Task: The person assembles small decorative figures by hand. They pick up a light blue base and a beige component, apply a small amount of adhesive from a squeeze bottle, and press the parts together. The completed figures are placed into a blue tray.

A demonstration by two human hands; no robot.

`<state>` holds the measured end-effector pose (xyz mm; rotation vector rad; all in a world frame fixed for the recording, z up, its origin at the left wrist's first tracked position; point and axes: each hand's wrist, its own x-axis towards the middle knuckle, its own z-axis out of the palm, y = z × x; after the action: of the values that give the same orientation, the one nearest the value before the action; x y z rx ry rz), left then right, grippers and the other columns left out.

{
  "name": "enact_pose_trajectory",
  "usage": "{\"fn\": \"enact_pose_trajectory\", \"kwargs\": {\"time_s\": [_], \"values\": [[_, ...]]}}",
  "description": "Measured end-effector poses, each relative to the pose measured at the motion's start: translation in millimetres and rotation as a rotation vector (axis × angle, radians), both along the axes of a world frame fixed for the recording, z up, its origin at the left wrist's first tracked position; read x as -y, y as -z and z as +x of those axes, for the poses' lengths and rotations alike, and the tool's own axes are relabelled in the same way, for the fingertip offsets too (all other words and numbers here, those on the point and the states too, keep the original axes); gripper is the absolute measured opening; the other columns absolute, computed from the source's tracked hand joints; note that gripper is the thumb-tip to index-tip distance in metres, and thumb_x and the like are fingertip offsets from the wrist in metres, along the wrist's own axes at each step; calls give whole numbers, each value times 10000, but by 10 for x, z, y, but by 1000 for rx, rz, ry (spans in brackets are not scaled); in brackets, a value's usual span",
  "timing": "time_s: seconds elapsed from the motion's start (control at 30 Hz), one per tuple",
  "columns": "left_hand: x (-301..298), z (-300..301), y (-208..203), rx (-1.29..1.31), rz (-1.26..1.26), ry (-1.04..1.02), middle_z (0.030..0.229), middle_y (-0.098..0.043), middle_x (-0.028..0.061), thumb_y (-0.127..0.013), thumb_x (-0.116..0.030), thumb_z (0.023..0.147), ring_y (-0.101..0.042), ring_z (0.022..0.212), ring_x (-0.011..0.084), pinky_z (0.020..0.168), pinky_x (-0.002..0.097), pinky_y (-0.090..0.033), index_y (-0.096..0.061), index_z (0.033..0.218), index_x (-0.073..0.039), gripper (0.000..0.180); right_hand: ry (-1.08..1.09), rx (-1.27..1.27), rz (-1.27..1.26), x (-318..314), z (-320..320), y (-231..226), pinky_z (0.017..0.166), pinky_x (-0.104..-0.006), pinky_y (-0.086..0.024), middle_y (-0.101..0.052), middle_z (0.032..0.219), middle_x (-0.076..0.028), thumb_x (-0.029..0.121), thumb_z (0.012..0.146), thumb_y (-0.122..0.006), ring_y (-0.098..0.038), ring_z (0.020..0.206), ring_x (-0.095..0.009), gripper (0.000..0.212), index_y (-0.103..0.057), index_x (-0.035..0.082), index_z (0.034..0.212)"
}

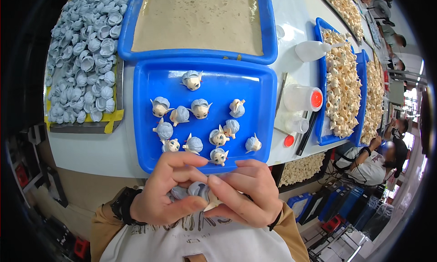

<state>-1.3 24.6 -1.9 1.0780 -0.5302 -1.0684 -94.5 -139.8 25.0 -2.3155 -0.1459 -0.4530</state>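
Close in front of my chest, both hands are closed around small doll-head parts. My left hand grips a hollow blue-grey hair shell, with more blue-grey hair showing beside it in the palm. My right hand pinches a cream doll face piece with a pointed ear, held against the shell. Fingers hide much of both parts. Just beyond my hands, a blue tray carries several doll heads with blue-grey hair and pointed ears, such as one doll head at its near edge.
Blue-grey hair shells fill a tray at far left. A blue-rimmed tray of beige material adjoins behind. On the right are a squeeze bottle, plastic cup, black pen-like tool and trays of cream parts. A co-worker sits at right.
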Motion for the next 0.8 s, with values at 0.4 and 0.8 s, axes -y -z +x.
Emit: {"fn": "enact_pose_trajectory", "kwargs": {"time_s": [0.4,0.8], "values": [[54,-85,-32,-149,135,-54,835,-582,103,-466,-136,891,-536,759,82,648,204,-411,-291,1172,18,365,107,-120,8,-82,34,146,605,-314,-410,-550,804,-77,284,674,-674,-528,664,-211,382,-588,3,917],[145,-60,-50,-160,136,-1,810,-563,98,-390,-138,895,-508,697,84,629,210,-402,-258,1216,25,384,110,-219,153,-45,66,265,675,-353,-382,-552,817,-112,206,727,-618,-516,714,-263,284,-556,-2,910]]}}
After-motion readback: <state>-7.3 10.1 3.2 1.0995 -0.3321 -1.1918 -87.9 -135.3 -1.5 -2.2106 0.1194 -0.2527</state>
